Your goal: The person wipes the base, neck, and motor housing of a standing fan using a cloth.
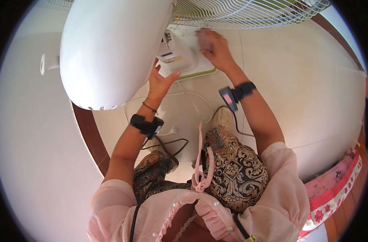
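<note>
Before me stands a white electric fan, with its large motor housing [111, 48] near the camera and its wire guard [247, 15] at the top. Below, a white control box [179, 57] rises from a white base with a green rim [199, 73]. My left hand [161, 80] is at the near left side of the base, thumb and fingers spread; the housing hides part of it. Whether it touches the base is unclear. To the right of the control box, my right hand [214, 48] hovers with curled, motion-blurred fingers, and I cannot make out anything in it.
A white power cord [208, 103] loops over the tiled floor [293, 90], its plug [173, 130] lying between my feet. Black cables [178, 148] hang from the wrist devices [229, 98]. A white wall [41, 136] borders the left; floral fabric [335, 187] lies at lower right.
</note>
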`<state>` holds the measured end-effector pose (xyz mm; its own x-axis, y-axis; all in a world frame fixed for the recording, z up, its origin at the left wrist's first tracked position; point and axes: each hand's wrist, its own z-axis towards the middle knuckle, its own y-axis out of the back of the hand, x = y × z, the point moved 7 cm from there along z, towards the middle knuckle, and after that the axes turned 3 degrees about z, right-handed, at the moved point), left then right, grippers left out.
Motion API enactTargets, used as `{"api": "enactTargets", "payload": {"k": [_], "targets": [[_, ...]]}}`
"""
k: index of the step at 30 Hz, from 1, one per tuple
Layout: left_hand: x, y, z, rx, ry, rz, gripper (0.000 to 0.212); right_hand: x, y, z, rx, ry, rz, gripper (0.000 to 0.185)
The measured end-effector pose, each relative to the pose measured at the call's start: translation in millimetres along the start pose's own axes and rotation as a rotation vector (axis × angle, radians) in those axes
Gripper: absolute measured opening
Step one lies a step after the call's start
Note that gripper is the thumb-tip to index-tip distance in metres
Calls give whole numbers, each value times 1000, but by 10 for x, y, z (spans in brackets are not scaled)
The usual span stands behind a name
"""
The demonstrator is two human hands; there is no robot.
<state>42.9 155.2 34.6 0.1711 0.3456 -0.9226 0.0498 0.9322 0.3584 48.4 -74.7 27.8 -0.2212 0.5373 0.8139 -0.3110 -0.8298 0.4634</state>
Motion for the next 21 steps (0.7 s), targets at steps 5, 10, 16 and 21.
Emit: {"api": "enactTargets", "payload": {"k": [5,10,16,21], "targets": [[-382,-278,201,44,110,-293,59,-144,-404,-24,449,235,-502,45],[-428,-80,309,140,42,109,38,211,-187,-716,478,22,-323,29],[-392,-105,380,313,71,-108,34,256,-289,-501,360,-63,-339,40],[-419,-188,450,382,80,-172,44,16,-448,249,317,10,-401,40]]}}
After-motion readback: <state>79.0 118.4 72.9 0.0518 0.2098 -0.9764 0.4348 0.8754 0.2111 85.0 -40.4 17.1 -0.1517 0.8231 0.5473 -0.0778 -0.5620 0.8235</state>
